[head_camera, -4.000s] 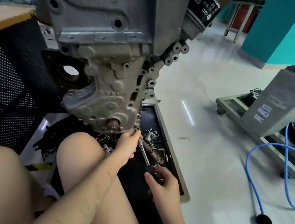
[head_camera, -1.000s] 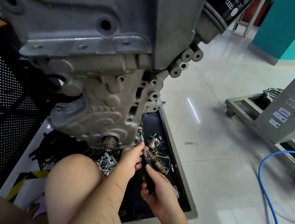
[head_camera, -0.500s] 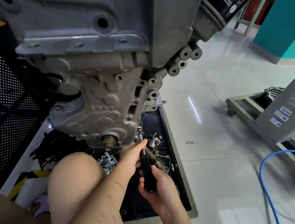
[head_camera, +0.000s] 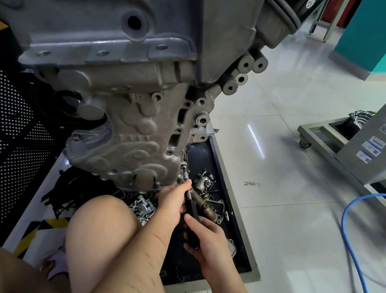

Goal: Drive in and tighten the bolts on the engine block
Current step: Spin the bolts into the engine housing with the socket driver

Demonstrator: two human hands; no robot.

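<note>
The grey engine block (head_camera: 130, 108) hangs above a black parts tray (head_camera: 234, 222). A socket driver (head_camera: 187, 185) with a metal shaft and black handle points up at the block's lower right edge, its socket tip against a bolt there. My left hand (head_camera: 173, 203) pinches the shaft just below the socket. My right hand (head_camera: 207, 238) grips the black handle lower down. The bolt itself is hidden by the socket.
Loose metal parts (head_camera: 204, 187) lie in the tray beside the tool. My bare knee (head_camera: 103, 229) is under my left forearm. A blue hose (head_camera: 352, 232) loops on the tiled floor at right, near a wheeled grey stand (head_camera: 341, 145). Perforated black panel (head_camera: 4, 134) stands at left.
Over four seconds my right hand moved up the tool toward my left hand and the view drew closer to the block. In the last second both hands stay on the driver, barely shifting.
</note>
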